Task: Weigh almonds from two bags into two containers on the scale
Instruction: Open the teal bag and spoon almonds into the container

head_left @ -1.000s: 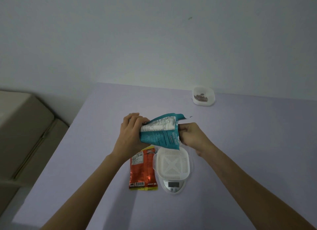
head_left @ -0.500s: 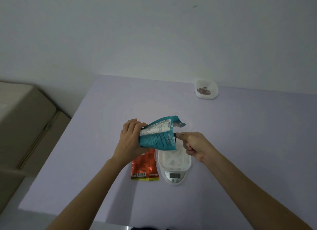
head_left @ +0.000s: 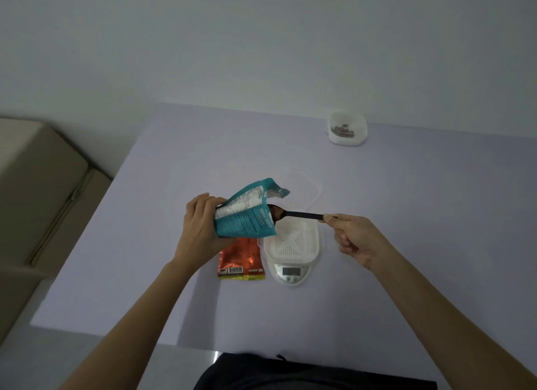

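My left hand [head_left: 200, 227] grips a teal almond bag [head_left: 247, 215], tilted with its open mouth to the right. My right hand [head_left: 353, 237] pinches the handle of a black spoon [head_left: 302, 214]; the spoon's bowl is at the bag's mouth and carries something brown. Below them a white perforated container [head_left: 293, 241] sits on a white digital scale [head_left: 290, 272]. An orange almond bag [head_left: 242, 259] lies flat left of the scale. A second white container [head_left: 347, 129] with some brown almonds stands at the far right of the table.
A clear lid [head_left: 305, 189] lies on the lilac table [head_left: 406, 215] behind the scale. A beige sofa [head_left: 37, 192] stands to the left of the table. A plain wall rises behind it.
My right hand has drawn back to the right from the bag's mouth, and a black spoon now shows in it. The bag has tilted further over the scale.
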